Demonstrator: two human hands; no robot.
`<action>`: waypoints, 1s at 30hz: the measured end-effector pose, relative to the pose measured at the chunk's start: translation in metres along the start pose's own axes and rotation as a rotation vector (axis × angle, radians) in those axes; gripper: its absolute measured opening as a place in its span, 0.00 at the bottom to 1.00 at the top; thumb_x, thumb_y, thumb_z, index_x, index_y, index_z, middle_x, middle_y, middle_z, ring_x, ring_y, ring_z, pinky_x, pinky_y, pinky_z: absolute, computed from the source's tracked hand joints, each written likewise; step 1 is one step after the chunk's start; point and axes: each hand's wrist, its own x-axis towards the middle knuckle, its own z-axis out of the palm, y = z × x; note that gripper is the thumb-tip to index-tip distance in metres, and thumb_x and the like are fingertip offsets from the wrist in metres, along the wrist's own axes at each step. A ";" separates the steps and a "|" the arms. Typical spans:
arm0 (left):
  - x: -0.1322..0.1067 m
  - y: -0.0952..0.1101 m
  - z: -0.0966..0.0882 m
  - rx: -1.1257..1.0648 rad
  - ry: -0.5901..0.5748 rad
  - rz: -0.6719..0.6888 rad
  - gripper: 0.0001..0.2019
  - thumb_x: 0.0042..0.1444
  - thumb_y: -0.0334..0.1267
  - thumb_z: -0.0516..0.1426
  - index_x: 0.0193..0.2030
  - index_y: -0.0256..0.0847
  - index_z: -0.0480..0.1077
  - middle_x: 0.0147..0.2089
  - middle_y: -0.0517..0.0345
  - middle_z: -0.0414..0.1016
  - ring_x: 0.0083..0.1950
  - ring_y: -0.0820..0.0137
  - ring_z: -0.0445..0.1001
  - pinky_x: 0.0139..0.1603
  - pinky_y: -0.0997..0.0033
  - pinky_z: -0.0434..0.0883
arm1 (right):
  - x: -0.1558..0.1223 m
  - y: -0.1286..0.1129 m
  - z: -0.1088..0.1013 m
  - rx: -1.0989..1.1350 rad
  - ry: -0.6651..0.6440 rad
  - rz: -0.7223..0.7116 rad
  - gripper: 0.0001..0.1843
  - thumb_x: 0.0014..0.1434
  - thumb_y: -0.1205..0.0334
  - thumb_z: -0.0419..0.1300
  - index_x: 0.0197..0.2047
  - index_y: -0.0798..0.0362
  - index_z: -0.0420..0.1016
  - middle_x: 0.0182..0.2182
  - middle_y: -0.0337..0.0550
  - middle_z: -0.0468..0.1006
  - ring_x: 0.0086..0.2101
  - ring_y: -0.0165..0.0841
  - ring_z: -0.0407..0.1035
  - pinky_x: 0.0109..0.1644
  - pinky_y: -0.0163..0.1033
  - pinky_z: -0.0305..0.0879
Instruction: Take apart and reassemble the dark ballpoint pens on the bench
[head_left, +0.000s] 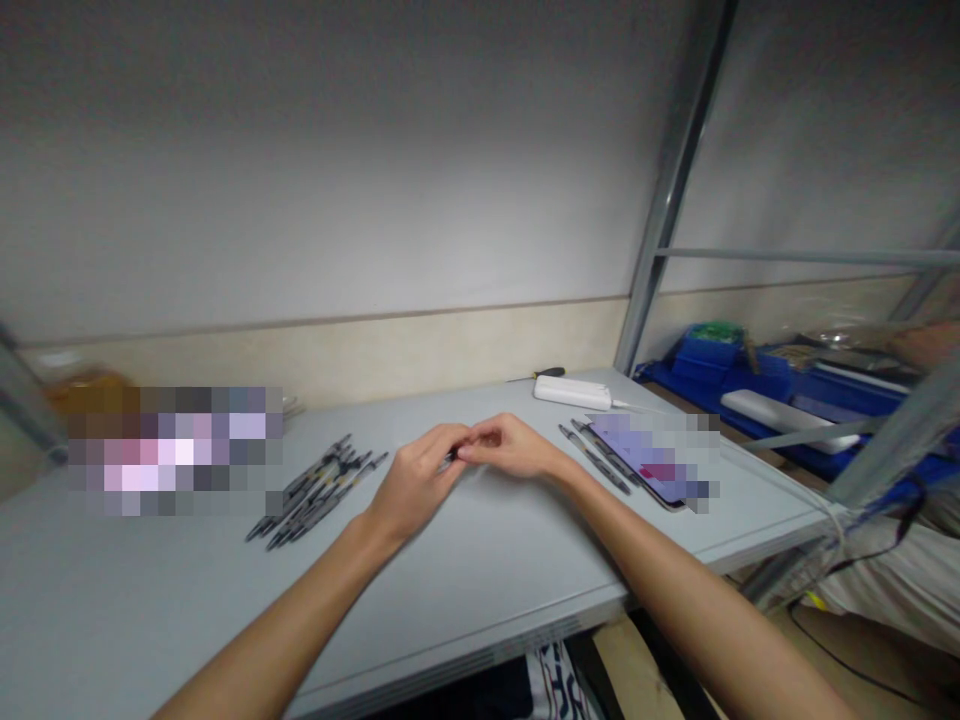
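My left hand (427,465) and my right hand (499,445) meet above the middle of the grey table, fingertips touching. Both are closed, the fingers pinched together. Between them a small dark piece (452,454) shows; most of it is hidden by the fingers, so its kind is unclear. To the left of my left hand lies a loose pile of several dark pens (319,490), pointing roughly the same way. Right of my right hand, two more pens (595,458) lie side by side along a phone (637,455) with a lit screen, partly blurred.
A white power strip (572,392) and a screwdriver (551,373) lie at the back of the table (450,600). Blurred items stand at the left. A metal post (671,200) rises at the right; beyond it are blue trays (709,360) and another person's hand (930,347).
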 end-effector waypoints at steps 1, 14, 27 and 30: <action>0.000 0.001 0.000 0.010 -0.016 0.015 0.09 0.57 0.34 0.52 0.44 0.39 0.66 0.42 0.54 0.73 0.43 0.71 0.72 0.45 0.71 0.69 | 0.001 0.001 0.001 0.014 0.015 0.009 0.19 0.51 0.50 0.57 0.31 0.60 0.76 0.23 0.39 0.73 0.25 0.28 0.63 0.29 0.32 0.57; 0.004 -0.023 -0.008 0.233 -0.155 -0.235 0.12 0.52 0.26 0.49 0.42 0.39 0.66 0.40 0.53 0.70 0.43 0.66 0.69 0.47 0.66 0.67 | 0.005 0.001 -0.018 0.186 0.458 0.169 0.17 0.48 0.52 0.58 0.20 0.58 0.70 0.14 0.36 0.66 0.18 0.24 0.58 0.25 0.31 0.53; 0.003 -0.024 -0.004 0.205 -0.180 -0.240 0.12 0.57 0.28 0.47 0.44 0.37 0.67 0.41 0.51 0.72 0.43 0.67 0.71 0.47 0.66 0.68 | -0.002 0.001 -0.004 -0.700 0.383 0.064 0.28 0.52 0.49 0.56 0.53 0.55 0.62 0.43 0.50 0.70 0.43 0.38 0.61 0.45 0.40 0.55; 0.002 -0.020 0.000 0.195 -0.212 -0.223 0.14 0.56 0.26 0.46 0.46 0.37 0.67 0.42 0.50 0.72 0.45 0.67 0.70 0.48 0.65 0.67 | -0.005 -0.004 0.001 -0.918 0.277 0.063 0.22 0.55 0.54 0.55 0.52 0.52 0.63 0.47 0.51 0.67 0.47 0.42 0.56 0.49 0.47 0.50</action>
